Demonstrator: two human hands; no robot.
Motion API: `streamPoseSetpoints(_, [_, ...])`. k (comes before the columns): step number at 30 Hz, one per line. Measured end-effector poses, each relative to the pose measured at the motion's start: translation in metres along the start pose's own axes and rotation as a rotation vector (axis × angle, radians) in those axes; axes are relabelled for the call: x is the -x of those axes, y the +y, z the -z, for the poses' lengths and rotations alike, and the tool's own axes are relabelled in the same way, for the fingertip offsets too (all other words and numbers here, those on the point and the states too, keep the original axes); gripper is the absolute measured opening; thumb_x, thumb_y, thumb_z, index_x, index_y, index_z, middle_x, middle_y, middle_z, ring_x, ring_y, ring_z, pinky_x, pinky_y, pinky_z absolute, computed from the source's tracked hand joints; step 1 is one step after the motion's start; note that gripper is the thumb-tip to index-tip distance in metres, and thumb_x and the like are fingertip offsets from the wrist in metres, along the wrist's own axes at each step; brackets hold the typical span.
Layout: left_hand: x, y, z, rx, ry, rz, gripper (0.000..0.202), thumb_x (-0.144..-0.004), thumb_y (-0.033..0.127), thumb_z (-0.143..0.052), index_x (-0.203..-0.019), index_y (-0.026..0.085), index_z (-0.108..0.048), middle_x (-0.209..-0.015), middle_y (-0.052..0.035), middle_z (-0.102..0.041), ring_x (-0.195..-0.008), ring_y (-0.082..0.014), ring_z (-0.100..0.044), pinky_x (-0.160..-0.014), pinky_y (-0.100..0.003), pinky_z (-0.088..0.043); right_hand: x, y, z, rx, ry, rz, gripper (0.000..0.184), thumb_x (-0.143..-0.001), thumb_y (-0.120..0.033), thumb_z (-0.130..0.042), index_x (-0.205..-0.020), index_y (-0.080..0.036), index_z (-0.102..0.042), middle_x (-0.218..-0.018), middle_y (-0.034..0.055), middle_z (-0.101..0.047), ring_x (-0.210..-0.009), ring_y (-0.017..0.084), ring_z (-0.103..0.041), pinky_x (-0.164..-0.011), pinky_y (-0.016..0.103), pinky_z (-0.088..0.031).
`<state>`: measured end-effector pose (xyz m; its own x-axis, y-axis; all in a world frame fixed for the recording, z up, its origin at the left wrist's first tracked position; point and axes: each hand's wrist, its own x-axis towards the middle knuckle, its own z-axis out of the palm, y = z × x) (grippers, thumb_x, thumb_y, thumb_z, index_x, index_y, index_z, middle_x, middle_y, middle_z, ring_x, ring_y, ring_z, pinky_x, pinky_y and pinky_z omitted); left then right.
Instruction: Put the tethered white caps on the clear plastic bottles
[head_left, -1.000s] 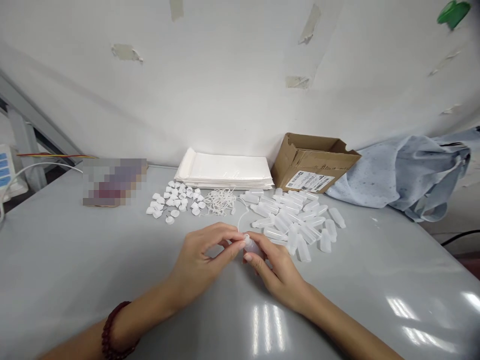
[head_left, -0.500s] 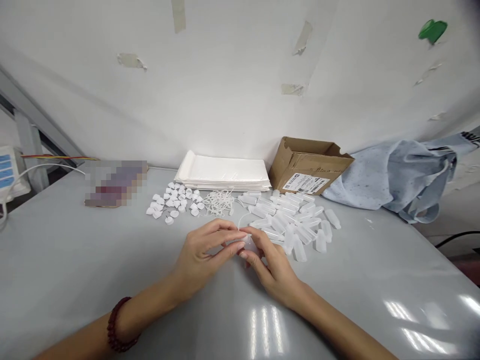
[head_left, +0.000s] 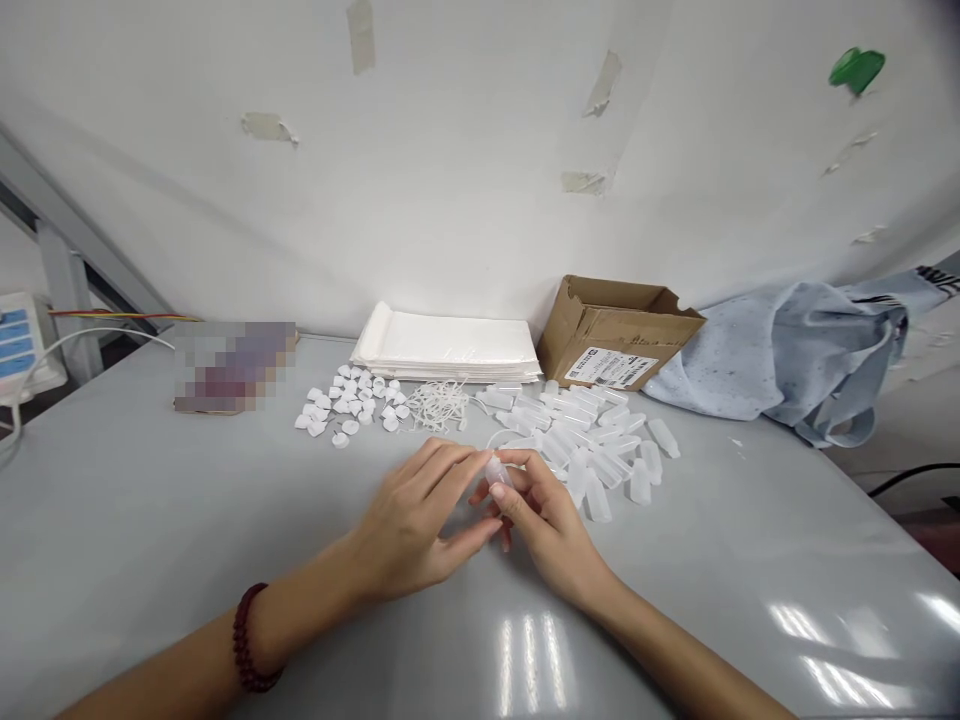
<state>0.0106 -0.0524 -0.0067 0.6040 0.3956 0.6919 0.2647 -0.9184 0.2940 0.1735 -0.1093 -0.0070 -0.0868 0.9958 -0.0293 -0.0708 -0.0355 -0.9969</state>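
Note:
My right hand (head_left: 544, 520) is closed on a small translucent plastic bottle (head_left: 496, 472), pinched between thumb and fingers above the table. A thin white loop (head_left: 496, 434) curves up beside the bottle's top. My left hand (head_left: 420, 510) is open, its fingers stretched out and its thumb apart; the index fingertip touches the bottle's upper end. Behind my right hand lies a heap of similar translucent bottles (head_left: 598, 495). Beyond my left hand are a pile of thin white strings (head_left: 439, 405) and several small white caps (head_left: 349, 395).
A stack of white padded envelopes (head_left: 454, 340) lies against the wall, beside an open cardboard box (head_left: 622, 335). Light blue cloth (head_left: 750, 345) is bunched at the right. A pixelated object (head_left: 240, 370) and a power strip (head_left: 26, 345) are at the left.
My left thumb has come away from the bottle and dropped lower, opening that hand. The bottle now stands more upright in my right hand.

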Motion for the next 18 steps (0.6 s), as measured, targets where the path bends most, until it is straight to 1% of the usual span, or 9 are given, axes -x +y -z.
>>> streamPoseSetpoints(3, [0.000, 0.004, -0.004, -0.075, 0.039, -0.013, 0.042, -0.085, 0.022, -0.064, -0.121, 0.012, -0.046, -0.098, -0.0122, -0.064, -0.091, -0.0232, -0.058, -0.078, -0.038, -0.054, 0.001, -0.002, -0.006, -0.110, -0.003, -0.050, 0.035, -0.087, -0.048, -0.056, -0.107, -0.023, -0.042, -0.084, 0.0018, -0.067, -0.065, 0.014, -0.065, -0.062, 0.028, -0.050])
streamPoseSetpoints(6, [0.000, 0.007, -0.007, -0.138, 0.048, -0.019, 0.041, -0.086, 0.018, -0.059, -0.123, 0.012, -0.045, -0.098, -0.0129, -0.064, -0.090, -0.0234, -0.059, -0.075, -0.037, -0.054, 0.002, -0.003, -0.010, -0.172, -0.004, -0.091, 0.037, -0.087, -0.051, -0.056, -0.107, -0.024, -0.040, -0.085, 0.0017, -0.069, -0.073, 0.018, -0.069, -0.070, 0.033, -0.052])
streamPoseSetpoints(9, [-0.001, 0.008, -0.007, -0.198, 0.051, -0.054, 0.040, -0.086, 0.014, -0.057, -0.124, 0.009, -0.046, -0.097, -0.0136, -0.064, -0.088, -0.0235, -0.059, -0.073, -0.037, -0.055, 0.001, -0.003, -0.009, -0.152, 0.001, -0.094, 0.037, -0.086, -0.053, -0.055, -0.104, -0.024, -0.040, -0.077, -0.0006, -0.067, -0.077, 0.020, -0.069, -0.072, 0.035, -0.052])
streamPoseSetpoints(12, [-0.002, 0.006, -0.008, -0.248, 0.034, -0.097, 0.036, -0.086, 0.013, -0.057, -0.121, 0.007, -0.048, -0.094, -0.0135, -0.065, -0.086, -0.0238, -0.059, -0.071, -0.037, -0.055, -0.002, -0.002, -0.006, -0.118, 0.013, -0.080, 0.036, -0.086, -0.052, -0.055, -0.104, -0.025, -0.041, -0.069, -0.0043, -0.062, -0.075, 0.019, -0.068, -0.072, 0.033, -0.051])
streamPoseSetpoints(15, [-0.001, 0.002, -0.008, -0.223, 0.000, -0.095, 0.036, -0.087, 0.016, -0.058, -0.120, 0.005, -0.049, -0.095, -0.0142, -0.065, -0.088, -0.0244, -0.058, -0.072, -0.038, -0.055, -0.003, 0.000, -0.005, -0.098, 0.012, -0.063, 0.039, -0.086, -0.052, -0.055, -0.110, -0.025, -0.040, -0.068, -0.0053, -0.061, -0.072, 0.018, -0.066, -0.071, 0.033, -0.051])
streamPoseSetpoints(18, [-0.001, -0.002, -0.009, -0.172, -0.015, -0.084, 0.037, -0.087, 0.019, -0.059, -0.120, 0.007, -0.049, -0.099, -0.0142, -0.064, -0.092, -0.0246, -0.057, -0.076, -0.039, -0.054, -0.004, 0.002, -0.005, -0.087, 0.035, -0.035, 0.042, -0.087, -0.050, -0.056, -0.115, -0.024, -0.038, -0.067, -0.0055, -0.061, -0.072, 0.017, -0.066, -0.071, 0.032, -0.051])
